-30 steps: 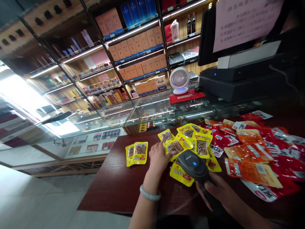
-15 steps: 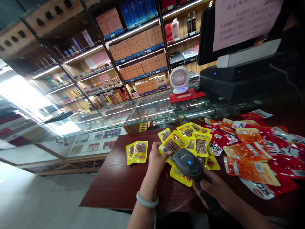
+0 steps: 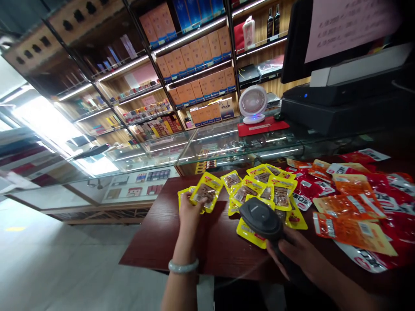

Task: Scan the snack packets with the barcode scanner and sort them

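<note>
A yellow snack packet [image 3: 207, 192] with a clear window is pinched in my left hand [image 3: 191, 214], which wears a pale bangle at the wrist. It is raised over the left side of the dark red counter, partly covering other yellow packets [image 3: 182, 194] lying there. My right hand [image 3: 296, 248] is wrapped round the handle of a black barcode scanner [image 3: 261, 216]. The scanner's head hangs over a loose pile of yellow packets [image 3: 249, 190] and hides some of them.
Orange packets [image 3: 352, 205] and red packets [image 3: 397, 231] spread over the right of the wooden counter [image 3: 155, 235]. Behind stand a glass display case [image 3: 210, 140], a small white fan [image 3: 253, 103] on a red mat, and a black monitor [image 3: 296, 47]. Stocked shelves [image 3: 194, 60] line the wall.
My left hand has moved left with a yellow packet, from the pile to above the packets at the left. The scanner's blue light no longer shows. The view has shifted slightly.
</note>
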Available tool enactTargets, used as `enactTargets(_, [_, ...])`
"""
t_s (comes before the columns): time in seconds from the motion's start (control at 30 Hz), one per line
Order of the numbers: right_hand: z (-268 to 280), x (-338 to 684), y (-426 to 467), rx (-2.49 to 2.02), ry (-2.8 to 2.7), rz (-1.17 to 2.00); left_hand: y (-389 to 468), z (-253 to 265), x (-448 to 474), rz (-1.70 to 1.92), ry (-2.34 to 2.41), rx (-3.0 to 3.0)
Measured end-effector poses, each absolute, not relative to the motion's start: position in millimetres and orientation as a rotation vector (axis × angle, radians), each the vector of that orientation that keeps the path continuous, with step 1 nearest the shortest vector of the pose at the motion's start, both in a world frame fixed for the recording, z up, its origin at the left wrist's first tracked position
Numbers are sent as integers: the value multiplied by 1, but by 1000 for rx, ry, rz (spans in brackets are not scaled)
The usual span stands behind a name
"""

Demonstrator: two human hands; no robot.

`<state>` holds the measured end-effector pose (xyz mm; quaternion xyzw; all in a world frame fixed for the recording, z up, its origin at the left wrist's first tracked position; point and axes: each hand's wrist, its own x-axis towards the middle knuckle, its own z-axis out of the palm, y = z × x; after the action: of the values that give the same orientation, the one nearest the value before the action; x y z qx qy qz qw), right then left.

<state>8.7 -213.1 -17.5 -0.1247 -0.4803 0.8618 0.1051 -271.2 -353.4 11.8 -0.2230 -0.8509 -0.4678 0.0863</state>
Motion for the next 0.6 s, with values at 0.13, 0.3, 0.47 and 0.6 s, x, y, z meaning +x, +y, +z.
enactTargets(0.13, [-17,26,-199,-513,-1343,2455,-359,26,-261,-841,-2567,-666])
enactTargets(0.3, [-19,41,-189,-553,-1317,2419,-330,19,-183,-615,-2793,-1348])
enactTargets(0.47, [-26,51,-186,-605,-1303,2427,-312,-2,-147,-591,-2874,-1391])
enactTargets(0.6, [-31,56,-185,-572,-1360,2432,-314,-15,-158,-1287,-2953,-1300])
